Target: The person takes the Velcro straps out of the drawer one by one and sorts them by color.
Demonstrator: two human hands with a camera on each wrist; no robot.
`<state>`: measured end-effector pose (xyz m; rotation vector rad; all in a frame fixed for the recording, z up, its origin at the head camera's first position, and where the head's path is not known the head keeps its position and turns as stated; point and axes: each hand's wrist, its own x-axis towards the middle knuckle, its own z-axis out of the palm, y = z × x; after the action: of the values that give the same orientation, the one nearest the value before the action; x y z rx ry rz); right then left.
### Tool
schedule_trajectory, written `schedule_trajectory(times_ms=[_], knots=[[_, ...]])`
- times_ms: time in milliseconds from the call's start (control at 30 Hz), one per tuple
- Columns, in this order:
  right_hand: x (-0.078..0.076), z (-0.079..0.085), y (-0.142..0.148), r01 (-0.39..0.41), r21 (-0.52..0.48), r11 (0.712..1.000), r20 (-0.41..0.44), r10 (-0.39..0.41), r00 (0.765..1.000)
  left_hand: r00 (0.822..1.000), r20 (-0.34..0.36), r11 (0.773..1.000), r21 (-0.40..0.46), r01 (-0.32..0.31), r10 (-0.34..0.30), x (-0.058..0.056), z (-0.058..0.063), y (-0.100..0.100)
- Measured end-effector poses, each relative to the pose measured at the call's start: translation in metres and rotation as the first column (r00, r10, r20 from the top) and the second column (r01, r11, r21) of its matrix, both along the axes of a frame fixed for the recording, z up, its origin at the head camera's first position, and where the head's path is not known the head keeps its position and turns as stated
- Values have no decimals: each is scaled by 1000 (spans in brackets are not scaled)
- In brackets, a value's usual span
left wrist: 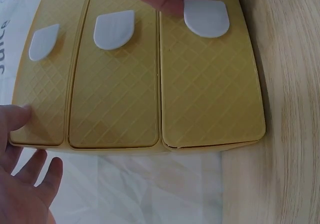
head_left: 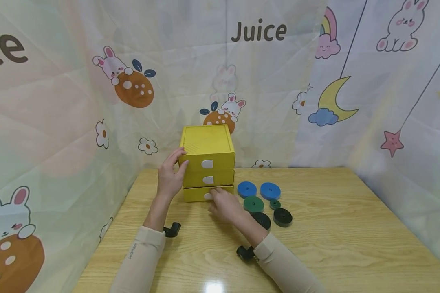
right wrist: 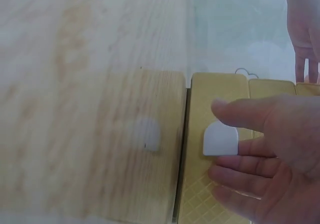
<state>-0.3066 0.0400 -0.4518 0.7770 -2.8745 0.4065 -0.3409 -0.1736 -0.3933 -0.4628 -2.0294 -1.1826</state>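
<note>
A yellow three-drawer box (head_left: 207,140) stands at the back of the table, each drawer front carrying a white tab handle. At its upper left front corner, my left hand (head_left: 171,173) grips the box, with the thumb (left wrist: 19,117) on the top drawer's front and the fingers round the side. My right hand (head_left: 225,205) is at the bottom drawer (head_left: 194,194). Its thumb (right wrist: 240,111) and fingers lie around the white handle (right wrist: 221,139), one fingertip hidden behind it. The bottom drawer's front stands slightly forward of those above.
Right of the box lie several flat round discs: blue ones (head_left: 270,191), a larger green one (head_left: 253,204), a small green one (head_left: 275,204) and black ones (head_left: 282,217). Black devices (head_left: 172,230) show beside both wrists. A printed cloth (head_left: 176,81) hangs behind the table (head_left: 326,228).
</note>
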Motion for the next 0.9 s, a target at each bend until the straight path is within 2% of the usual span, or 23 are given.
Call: schedule_trajectory(times_ms=[333,567,733,900], knots=[[-5,-4,1,-14,-8,1000,42,14,999,1000,-9,1000,-2,-4,4,1,1,0],[-7,-5,-1,-15,-6,1000,40,15,999,1000,31,998,68,3,-5,0,2,2],[-7,-3,-2,2,-11,1000,56,-1,998,999,34,994,107,36,-40,-1,4,4],[-7,-2,-3,3,-5,1000,56,-2,998,999,26,993,120,24,-27,-1,5,4]])
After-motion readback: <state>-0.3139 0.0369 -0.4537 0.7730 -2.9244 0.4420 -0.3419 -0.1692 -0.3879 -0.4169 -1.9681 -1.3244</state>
